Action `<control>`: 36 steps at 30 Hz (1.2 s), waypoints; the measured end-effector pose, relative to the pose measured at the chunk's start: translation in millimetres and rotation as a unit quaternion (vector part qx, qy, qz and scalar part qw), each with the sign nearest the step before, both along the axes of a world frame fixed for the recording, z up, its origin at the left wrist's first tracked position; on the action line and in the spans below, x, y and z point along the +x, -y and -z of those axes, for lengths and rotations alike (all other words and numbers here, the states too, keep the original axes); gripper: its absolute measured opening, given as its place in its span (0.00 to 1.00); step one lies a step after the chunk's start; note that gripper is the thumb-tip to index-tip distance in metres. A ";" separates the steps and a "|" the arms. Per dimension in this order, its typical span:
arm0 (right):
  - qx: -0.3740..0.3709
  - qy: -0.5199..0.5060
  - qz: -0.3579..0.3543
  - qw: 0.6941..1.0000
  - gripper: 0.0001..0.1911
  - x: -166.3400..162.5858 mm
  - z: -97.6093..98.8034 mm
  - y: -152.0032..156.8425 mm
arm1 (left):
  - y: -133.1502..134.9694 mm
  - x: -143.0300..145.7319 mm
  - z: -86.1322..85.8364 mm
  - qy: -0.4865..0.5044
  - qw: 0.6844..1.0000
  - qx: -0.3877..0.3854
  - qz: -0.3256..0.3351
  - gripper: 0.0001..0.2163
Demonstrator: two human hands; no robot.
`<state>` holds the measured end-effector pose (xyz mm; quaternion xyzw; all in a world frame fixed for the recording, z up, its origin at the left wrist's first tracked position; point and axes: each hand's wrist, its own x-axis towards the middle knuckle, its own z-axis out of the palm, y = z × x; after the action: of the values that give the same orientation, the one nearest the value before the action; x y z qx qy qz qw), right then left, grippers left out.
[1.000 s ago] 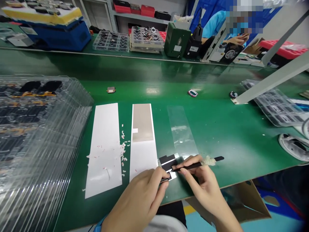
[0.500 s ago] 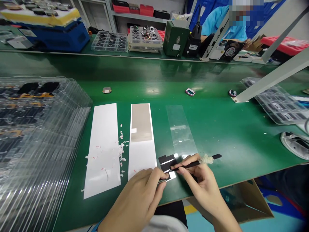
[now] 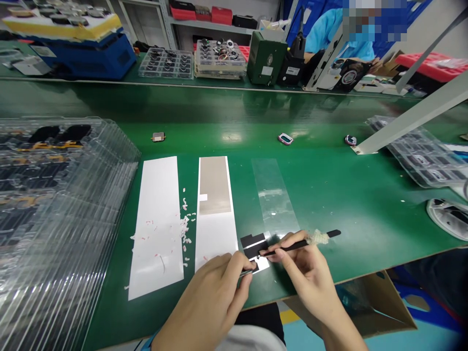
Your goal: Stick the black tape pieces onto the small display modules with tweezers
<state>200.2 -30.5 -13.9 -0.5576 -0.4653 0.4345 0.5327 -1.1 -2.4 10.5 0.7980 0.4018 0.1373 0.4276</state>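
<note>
My left hand (image 3: 215,297) is closed in a pinch at the near edge of a small black part (image 3: 254,246) lying on the green table (image 3: 329,195); a thin metallic edge shows between its fingertips. My right hand (image 3: 305,268) grips black tweezers (image 3: 292,246) wrapped with a pale wad of tape, their tip resting on the black part. The part lies at the near end of a clear film strip (image 3: 274,197).
A white sheet (image 3: 157,229) with pink scraps and a white-and-grey sheet (image 3: 215,209) lie to the left. Stacked clear trays (image 3: 54,219) fill the far left. Small parts sit mid-table; another clear tray (image 3: 420,156) lies right. A person in blue works across the bench.
Both hands have stayed on the black part. The tweezers have tilted slightly and the view has shifted a little.
</note>
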 end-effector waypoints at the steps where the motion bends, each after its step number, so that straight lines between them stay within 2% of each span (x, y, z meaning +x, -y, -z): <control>1: 0.009 -0.020 0.008 1.000 0.03 1.7 -0.3 -0.9 | -0.1 0.8 0.7 0.006 1.000 -0.015 -0.014 0.08; 6: 0.078 -0.082 0.045 0.993 0.02 0.5 -9.9 -0.5 | -3.1 1.3 2.5 0.052 0.992 -0.069 -0.096 0.06; 13: 0.189 -0.127 0.021 0.973 0.09 -45.4 -33.2 -0.9 | -6.7 -4.7 -2.8 0.150 0.976 -0.077 -0.136 0.09; 16: 0.197 -0.121 0.009 0.973 0.11 -57.9 -33.1 -4.8 | -7.0 -4.1 -2.9 0.178 0.971 -0.064 -0.146 0.09; 22: 0.187 -0.112 0.014 0.976 0.11 -65.0 -29.5 -7.6 | -8.1 -2.2 -0.2 0.157 0.969 -0.013 -0.192 0.08; 28: 0.239 -0.058 0.068 0.967 0.11 -80.5 -32.6 -7.1 | -6.4 -5.2 5.2 0.171 0.970 -0.002 -0.175 0.18; 36: 0.265 -0.021 0.060 0.962 0.11 -87.4 -27.7 -12.8 | -4.8 -5.9 4.8 0.167 0.971 -0.008 -0.169 0.23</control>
<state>112.8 -17.7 13.8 -0.4142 -0.5183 0.2741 0.6961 -7.0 2.3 5.7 0.6812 0.4545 0.3357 0.4655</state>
